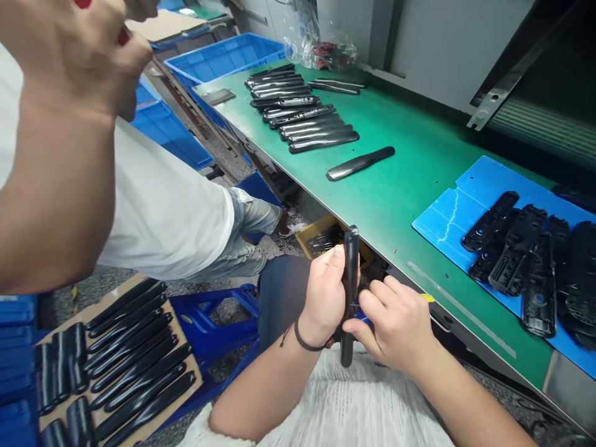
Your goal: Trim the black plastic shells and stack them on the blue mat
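- At far left, a co-worker's hand (pixel 79 56) is raised, with a white sleeve (pixel 162 211) below it. It closes on something red, but I cannot tell what.
- At near left, a cardboard tray (pixel 195 372) carries many long black strips (pixel 139 354) laid side by side, beside a blue plastic stool (pixel 214 310).
- In the middle, the person's left hand (pixel 323 298) is clenched around a glossy black plastic strip (pixel 351 279), which stands upright in front of the person, over the lap.
- Just right of it, the right hand (pixel 393 326) seems to grasp the same strip, with the thumb pressing on its lower part.
- The strip looks light and stiff, but its shine can be slippery, and thin edges may be fragile. It seems best to hold it by the long sides.
- On the far green bench (pixel 410 167) lies a row of similar strips (pixel 298 112), and one loose strip (pixel 360 163) sits apart.
- At right, a blue mat (pixel 447 211) holds black ribbed frames (pixel 516 254).
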Demonstrator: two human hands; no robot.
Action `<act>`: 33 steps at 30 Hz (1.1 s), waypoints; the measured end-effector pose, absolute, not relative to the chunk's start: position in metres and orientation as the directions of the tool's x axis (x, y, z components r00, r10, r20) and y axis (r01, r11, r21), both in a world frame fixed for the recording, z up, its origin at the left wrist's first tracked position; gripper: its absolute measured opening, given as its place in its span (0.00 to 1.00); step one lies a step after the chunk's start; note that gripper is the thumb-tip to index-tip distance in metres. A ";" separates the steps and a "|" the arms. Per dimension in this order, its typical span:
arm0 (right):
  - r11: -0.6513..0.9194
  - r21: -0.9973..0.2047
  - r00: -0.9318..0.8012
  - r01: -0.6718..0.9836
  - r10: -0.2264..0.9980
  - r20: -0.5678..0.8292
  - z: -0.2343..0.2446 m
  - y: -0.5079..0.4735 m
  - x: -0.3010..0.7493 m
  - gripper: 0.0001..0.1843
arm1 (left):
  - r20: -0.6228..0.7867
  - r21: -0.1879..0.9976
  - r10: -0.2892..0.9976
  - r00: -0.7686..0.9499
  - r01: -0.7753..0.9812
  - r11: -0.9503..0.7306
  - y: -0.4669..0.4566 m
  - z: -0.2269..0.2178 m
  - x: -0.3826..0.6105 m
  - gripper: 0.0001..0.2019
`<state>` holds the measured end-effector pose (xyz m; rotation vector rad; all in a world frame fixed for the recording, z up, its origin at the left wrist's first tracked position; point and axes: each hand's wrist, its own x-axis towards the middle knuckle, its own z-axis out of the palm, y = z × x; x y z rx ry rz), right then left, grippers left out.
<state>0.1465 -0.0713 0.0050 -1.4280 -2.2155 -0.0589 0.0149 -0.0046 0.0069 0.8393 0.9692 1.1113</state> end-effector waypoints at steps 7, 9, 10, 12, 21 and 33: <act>0.481 -0.218 -0.381 0.849 0.843 0.379 0.002 -0.074 0.146 0.28 | -0.206 0.907 0.974 0.099 -0.355 0.228 0.006 0.009 0.016 0.27; 0.494 -0.218 -0.404 0.841 0.844 0.354 0.000 -0.077 0.144 0.28 | -0.202 0.903 0.976 0.078 -0.372 0.216 0.013 0.011 0.014 0.27; 0.500 -0.224 -0.414 0.837 0.844 0.342 -0.001 -0.078 0.143 0.29 | -0.200 0.900 0.977 0.071 -0.381 0.212 0.016 0.012 0.014 0.27; 0.511 -0.244 -0.429 0.824 0.845 0.321 -0.003 -0.080 0.141 0.32 | -0.205 0.890 0.977 0.060 -0.404 0.212 0.023 0.014 0.012 0.27; 0.515 -0.166 -0.441 0.841 0.830 0.341 -0.004 -0.080 0.136 0.29 | -0.333 0.761 0.942 0.030 -0.581 0.288 0.040 0.022 0.011 0.24; 0.456 -0.121 -0.340 0.882 0.792 0.507 -0.015 -0.080 0.131 0.27 | -0.537 0.635 0.829 -0.153 -0.720 0.279 0.056 0.000 -0.005 0.23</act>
